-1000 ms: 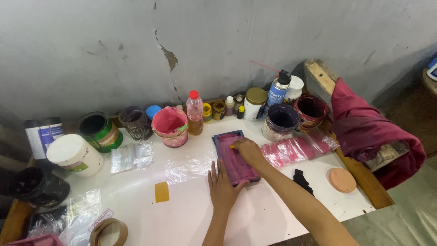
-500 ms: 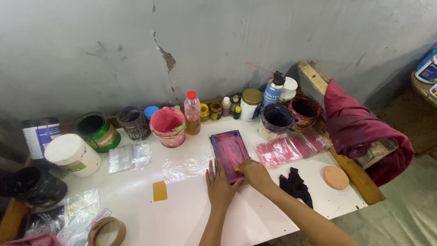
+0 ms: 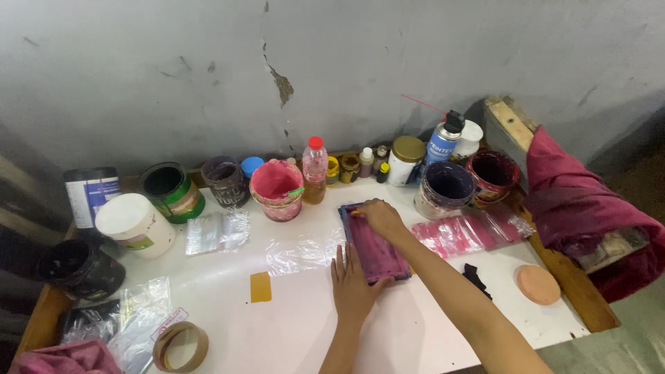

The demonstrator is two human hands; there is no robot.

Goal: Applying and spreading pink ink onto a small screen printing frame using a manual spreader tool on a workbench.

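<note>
A white table (image 3: 291, 325) stands against a cracked grey wall (image 3: 208, 76). At its left edge sit a black tub (image 3: 82, 269), a white tub (image 3: 136, 225) and a roll of tape (image 3: 180, 346) near the front corner. Along the back edge stand a green can (image 3: 171, 191), a dark cup (image 3: 225, 181), a pink tub (image 3: 276, 188) and a small bottle (image 3: 315, 170) with a red cap. Clear plastic bags (image 3: 216, 232) lie flat in front of them, and a yellow tag (image 3: 260, 287) lies alone on the white top.

In the middle lies the frame (image 3: 374, 242), a flat pink and purple oblong. Its long side runs from the back edge toward the front, tilted a little to the right. It looks stained and dull, maybe cloth or mesh.

The left hand (image 3: 355, 287) lies flat and open, fingers spread, pressing the frame's near left corner. The right hand (image 3: 379, 216) rests curled on the far end; it may be gripping something small, but I cannot tell. The right arm crosses over the frame's right side.

Further right are a spray can (image 3: 443, 140), two dark paint pots (image 3: 447, 188), pink bags (image 3: 471, 232), a round peach pad (image 3: 538, 285) and a red cloth (image 3: 589, 208) hanging over the right edge.
</note>
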